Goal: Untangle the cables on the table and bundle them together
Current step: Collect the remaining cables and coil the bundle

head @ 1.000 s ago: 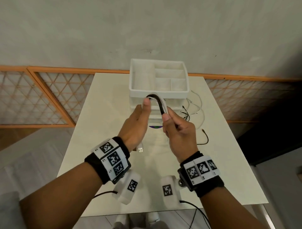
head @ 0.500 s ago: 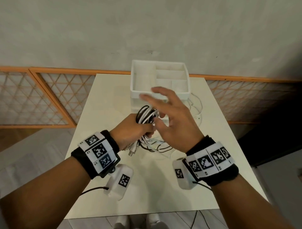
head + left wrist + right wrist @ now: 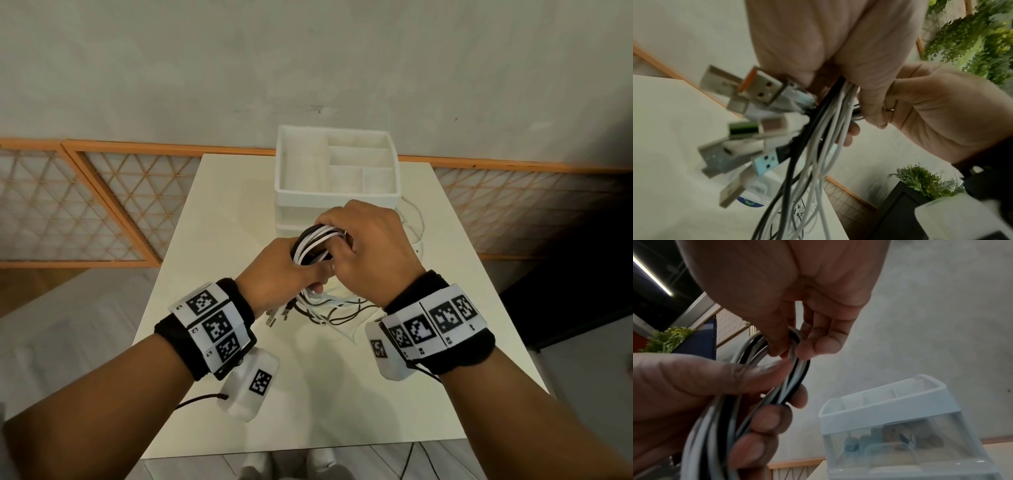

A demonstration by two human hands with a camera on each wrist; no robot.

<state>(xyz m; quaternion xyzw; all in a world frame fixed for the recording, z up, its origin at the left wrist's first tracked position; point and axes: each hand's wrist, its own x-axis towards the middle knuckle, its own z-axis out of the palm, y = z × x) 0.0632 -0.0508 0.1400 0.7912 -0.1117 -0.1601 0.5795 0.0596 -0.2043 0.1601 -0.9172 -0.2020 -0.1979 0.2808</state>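
Above the cream table [image 3: 239, 212], near a white organizer [image 3: 337, 198], the left hand [image 3: 284, 270] clamps gathered cables [image 3: 317, 240] while the right hand [image 3: 370, 246] pinches their loop, likely folding them into one bundle.

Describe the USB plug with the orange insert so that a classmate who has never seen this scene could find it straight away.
Start at the white table and find the cable bundle gripped by the left hand and the right hand. Below the left hand a cluster of plugs fans out. The wanted plug sits near the top of it, the only one with an orange insert; its neighbours show green, pale blue or plain metal.
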